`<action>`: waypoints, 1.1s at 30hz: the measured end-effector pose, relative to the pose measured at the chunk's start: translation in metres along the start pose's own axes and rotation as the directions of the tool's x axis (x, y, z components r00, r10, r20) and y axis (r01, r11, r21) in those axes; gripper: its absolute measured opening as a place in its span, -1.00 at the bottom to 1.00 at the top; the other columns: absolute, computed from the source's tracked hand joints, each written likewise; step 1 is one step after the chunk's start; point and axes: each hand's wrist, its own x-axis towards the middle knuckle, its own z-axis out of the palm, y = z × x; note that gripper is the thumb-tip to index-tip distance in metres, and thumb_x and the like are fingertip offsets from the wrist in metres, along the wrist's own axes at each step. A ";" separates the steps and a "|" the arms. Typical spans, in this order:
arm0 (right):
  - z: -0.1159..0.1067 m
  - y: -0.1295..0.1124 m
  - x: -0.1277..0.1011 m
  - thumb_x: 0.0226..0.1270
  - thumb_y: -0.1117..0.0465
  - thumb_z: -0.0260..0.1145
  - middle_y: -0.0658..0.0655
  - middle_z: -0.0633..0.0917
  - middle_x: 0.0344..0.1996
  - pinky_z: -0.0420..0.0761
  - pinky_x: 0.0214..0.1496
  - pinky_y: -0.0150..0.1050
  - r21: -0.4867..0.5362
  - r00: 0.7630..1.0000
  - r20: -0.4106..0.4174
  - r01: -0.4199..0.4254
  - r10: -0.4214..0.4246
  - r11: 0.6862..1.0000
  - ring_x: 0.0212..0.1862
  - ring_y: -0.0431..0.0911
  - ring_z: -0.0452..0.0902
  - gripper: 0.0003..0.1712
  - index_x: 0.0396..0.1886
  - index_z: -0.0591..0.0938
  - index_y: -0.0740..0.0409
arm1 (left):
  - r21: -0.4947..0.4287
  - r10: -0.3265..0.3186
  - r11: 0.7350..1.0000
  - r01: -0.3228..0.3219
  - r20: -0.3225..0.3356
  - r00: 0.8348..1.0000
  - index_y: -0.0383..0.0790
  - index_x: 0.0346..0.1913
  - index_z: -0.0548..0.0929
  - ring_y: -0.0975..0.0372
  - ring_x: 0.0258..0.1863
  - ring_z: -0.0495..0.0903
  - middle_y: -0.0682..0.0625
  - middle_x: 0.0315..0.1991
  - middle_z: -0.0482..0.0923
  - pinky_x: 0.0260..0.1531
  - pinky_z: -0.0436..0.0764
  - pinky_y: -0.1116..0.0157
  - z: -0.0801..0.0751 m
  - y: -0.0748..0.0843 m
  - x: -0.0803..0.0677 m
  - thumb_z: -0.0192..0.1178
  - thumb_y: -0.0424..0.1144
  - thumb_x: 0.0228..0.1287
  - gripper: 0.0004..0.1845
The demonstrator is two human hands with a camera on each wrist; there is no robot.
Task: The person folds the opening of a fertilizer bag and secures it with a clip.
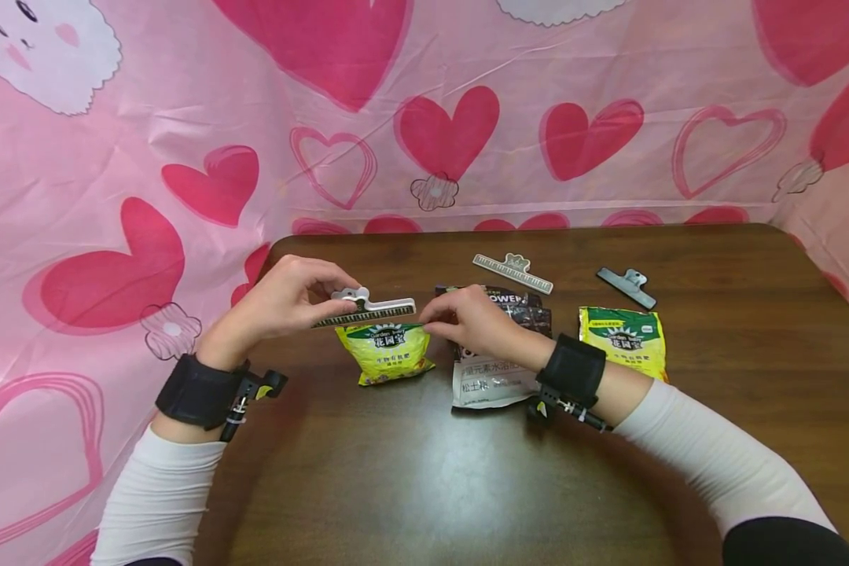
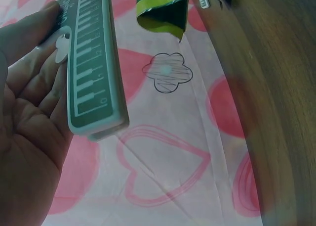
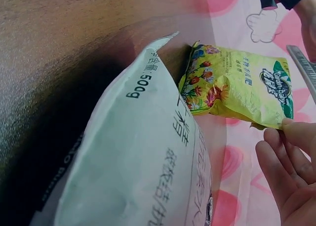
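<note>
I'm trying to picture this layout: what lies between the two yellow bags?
In the head view, a black-and-white bag lies between the left yellow bag and the right yellow bag, partly hidden by the right hand.

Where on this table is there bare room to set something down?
The table is bare in front of the middle bag, and right of the dark clip and right yellow bag. It is crowded around the left yellow bag: left hand, held clip, right hand.
</note>
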 end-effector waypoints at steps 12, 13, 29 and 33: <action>-0.001 0.001 -0.001 0.35 0.22 0.36 -0.02 0.81 -0.22 0.52 -0.34 -0.38 0.014 1.000 0.008 -0.018 0.018 1.000 -0.38 -0.31 0.59 -0.85 -0.14 0.78 0.00 | 0.035 0.040 0.999 -0.040 0.025 0.999 -0.10 -0.19 0.80 0.42 -0.46 0.60 0.13 -0.36 0.76 -0.39 0.68 0.42 0.000 -0.001 0.000 0.52 -0.28 0.03 -0.77; -0.001 0.001 -0.001 0.35 0.21 0.35 -0.03 0.81 -0.22 0.52 -0.33 -0.38 0.013 1.000 0.010 -0.021 0.021 1.000 -0.38 -0.32 0.59 -0.85 -0.14 0.78 0.00 | 0.040 0.042 0.998 -0.043 0.024 0.999 -0.10 -0.20 0.81 0.41 -0.48 0.59 0.13 -0.37 0.75 -0.40 0.67 0.43 0.000 -0.001 0.000 0.52 -0.28 0.03 -0.78; -0.002 -0.001 -0.003 0.37 0.22 0.33 -0.01 0.81 -0.23 0.45 -0.38 -0.39 0.015 0.999 0.010 -0.037 0.037 0.999 -0.47 -0.26 0.53 -0.84 -0.13 0.78 0.02 | 0.061 0.009 0.998 -0.012 0.055 0.998 -0.07 -0.25 0.83 0.38 -0.55 0.49 0.13 -0.41 0.75 -0.53 0.50 0.42 0.004 -0.004 0.003 0.49 -0.26 0.08 -0.85; -0.002 -0.001 -0.003 0.36 0.23 0.34 -0.01 0.81 -0.24 0.53 -0.34 -0.39 0.026 0.999 0.012 -0.043 0.043 0.999 -0.41 -0.30 0.59 -0.84 -0.13 0.78 0.02 | 0.059 0.002 0.998 -0.006 0.063 0.998 -0.05 -0.27 0.83 0.38 -0.54 0.50 0.15 -0.41 0.75 -0.52 0.50 0.42 0.007 -0.004 0.003 0.49 -0.27 0.08 -0.87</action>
